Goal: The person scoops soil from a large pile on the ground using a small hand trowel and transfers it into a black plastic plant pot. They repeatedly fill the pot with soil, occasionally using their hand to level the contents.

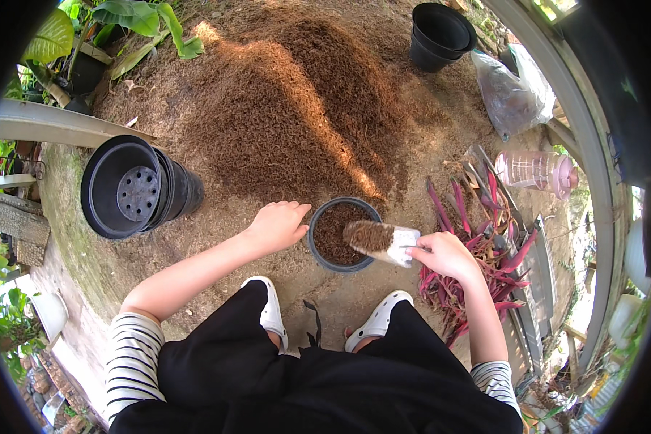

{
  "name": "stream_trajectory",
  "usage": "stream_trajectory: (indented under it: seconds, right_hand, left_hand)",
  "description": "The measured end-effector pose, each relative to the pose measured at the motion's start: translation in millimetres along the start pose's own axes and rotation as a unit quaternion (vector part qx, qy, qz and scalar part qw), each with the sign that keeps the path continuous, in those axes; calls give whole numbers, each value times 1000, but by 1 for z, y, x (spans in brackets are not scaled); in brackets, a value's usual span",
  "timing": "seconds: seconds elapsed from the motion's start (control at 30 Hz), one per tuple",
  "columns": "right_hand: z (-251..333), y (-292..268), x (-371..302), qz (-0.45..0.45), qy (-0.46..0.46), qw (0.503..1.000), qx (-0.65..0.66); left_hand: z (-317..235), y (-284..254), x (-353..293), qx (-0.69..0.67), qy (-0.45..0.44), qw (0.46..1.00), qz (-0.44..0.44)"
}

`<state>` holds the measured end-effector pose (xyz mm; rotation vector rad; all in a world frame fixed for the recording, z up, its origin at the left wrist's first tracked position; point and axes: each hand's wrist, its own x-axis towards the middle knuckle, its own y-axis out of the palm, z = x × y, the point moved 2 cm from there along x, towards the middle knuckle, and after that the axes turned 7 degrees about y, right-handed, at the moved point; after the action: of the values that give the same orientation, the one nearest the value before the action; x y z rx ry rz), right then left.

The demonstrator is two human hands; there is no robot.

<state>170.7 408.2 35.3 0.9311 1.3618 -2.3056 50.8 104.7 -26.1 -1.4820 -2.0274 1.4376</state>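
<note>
A black plant pot stands on the ground between my feet and a heap of soil, partly filled with brown potting mix. My right hand grips the handle of a white scoop. Brown mix lies in the scoop, whose tip reaches over the pot's right side. My left hand is at the pot's left rim with its fingers stretched out and nothing visible in them. Whether the fingertips touch the rim is hard to tell.
A large mound of brown mix lies ahead. Nested black pots lie tipped at left; another black pot stands far right. Red-leaved cuttings, a pink bottle and a plastic bag are at right.
</note>
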Motion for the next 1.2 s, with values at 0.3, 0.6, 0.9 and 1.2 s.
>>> stream_trajectory:
  seconds: [0.3, 0.6, 0.9, 1.2]
  right_hand:
    - [-5, 9, 8, -28, -18, 999, -19]
    - [1, 14, 19, 67, -28, 997, 22]
    - [-11, 4, 19, 211, -4, 977, 26]
    - [-28, 6, 12, 54, -52, 996, 56]
  left_hand:
    - [-6, 5, 3, -13, 6, 1000, 17]
    - [-9, 9, 1, -16, 1, 999, 34]
    - [-7, 12, 2, -25, 4, 999, 24]
    - [-8, 15, 8, -85, -47, 990, 99]
